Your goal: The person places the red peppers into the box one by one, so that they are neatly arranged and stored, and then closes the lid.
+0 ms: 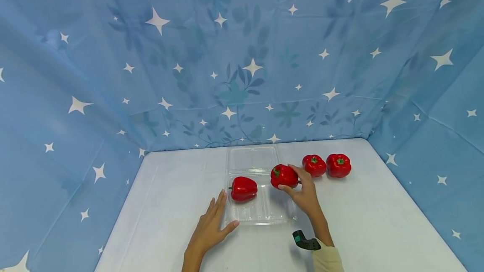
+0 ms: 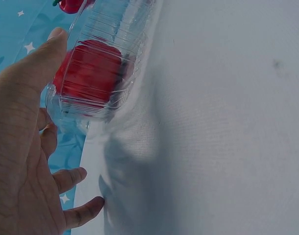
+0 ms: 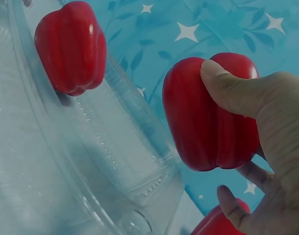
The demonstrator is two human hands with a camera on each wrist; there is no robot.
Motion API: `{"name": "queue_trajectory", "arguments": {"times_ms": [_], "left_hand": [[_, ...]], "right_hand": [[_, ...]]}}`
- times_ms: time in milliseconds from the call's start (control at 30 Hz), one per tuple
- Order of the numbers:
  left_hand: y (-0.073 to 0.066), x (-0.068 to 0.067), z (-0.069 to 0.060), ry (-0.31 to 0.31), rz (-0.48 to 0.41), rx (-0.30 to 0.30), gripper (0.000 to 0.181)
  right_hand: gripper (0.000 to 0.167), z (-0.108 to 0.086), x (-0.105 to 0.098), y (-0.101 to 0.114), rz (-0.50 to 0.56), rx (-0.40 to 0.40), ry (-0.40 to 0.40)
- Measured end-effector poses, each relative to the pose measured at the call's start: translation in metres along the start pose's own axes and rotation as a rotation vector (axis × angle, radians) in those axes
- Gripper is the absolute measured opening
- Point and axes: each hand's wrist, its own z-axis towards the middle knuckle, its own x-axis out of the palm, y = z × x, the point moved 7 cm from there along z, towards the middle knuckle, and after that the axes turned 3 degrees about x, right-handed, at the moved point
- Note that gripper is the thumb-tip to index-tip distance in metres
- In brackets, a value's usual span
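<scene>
My right hand (image 1: 305, 196) grips a red bell pepper (image 1: 284, 176) between thumb and fingers, above the right part of a clear plastic clamshell container (image 1: 261, 223). In the right wrist view the held pepper (image 3: 208, 115) shows the thumb pressed on its side. Another red bell pepper (image 1: 243, 189) lies on its side in the container's left part, its stem toward the left. Beside the container's left edge is my left hand (image 1: 209, 226), fingers extended and thumb spread near the front corner. Through the container's wall, the left wrist view shows the lying pepper (image 2: 90, 73).
Two more red bell peppers, one nearer (image 1: 314, 166) and one farther right (image 1: 338, 166), stand on the white table (image 1: 378, 221) right of the container. The container's lid (image 1: 252, 157) lies open toward the back. A blue star-patterned curtain (image 1: 242, 53) surrounds the table.
</scene>
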Motion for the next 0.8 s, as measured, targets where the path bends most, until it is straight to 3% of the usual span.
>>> {"name": "queue_trajectory", "arguments": {"times_ms": [400,800], "left_hand": [[-0.003,-0.002,-0.002,-0.018,-0.002,0.009,0.089],[-0.002,0.000,-0.001,-0.004,0.001,0.004,0.089]], "right_hand": [[0.072,0.002,0.013,0.009,-0.119,-0.119,0.002],[0.074,0.002,0.030,0.010,-0.270,-0.106,0.042]]}}
